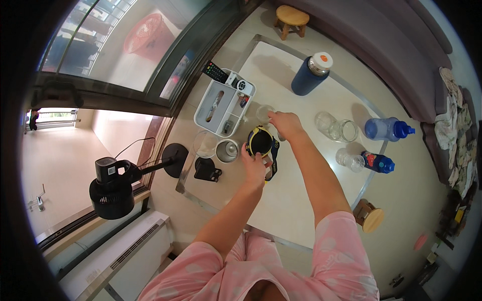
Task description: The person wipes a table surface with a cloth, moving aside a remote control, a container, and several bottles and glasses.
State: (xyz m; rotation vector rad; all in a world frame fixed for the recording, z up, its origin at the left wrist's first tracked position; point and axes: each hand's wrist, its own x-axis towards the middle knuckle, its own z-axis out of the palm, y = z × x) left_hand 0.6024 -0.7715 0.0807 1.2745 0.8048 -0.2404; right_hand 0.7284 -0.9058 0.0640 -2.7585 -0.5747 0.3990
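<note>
My left hand (255, 167) grips a dark bottle sleeve (260, 142) with yellow trim, its round mouth facing up. A dark strap (275, 161) with lettering hangs down its right side. Just beyond, my right hand (287, 125) has its fingertips on the near side of a small clear cup (264, 113). Part of another clear object lies under that hand, mostly hidden. Left of the sleeve stands an open steel-lined cup (227, 151), and beside it a clear round container (205, 144). A black plug adapter or charger (206, 169) lies nearer me.
A white organizer (214, 107) holds a remote control (215, 71). Across the table (241, 203) stand a blue thermos (309, 75), glass jars (348, 130), a clear cup (354, 162) and two blue bottles (388, 129). A black fan (113, 192) is at left, wooden stools (292, 15) around.
</note>
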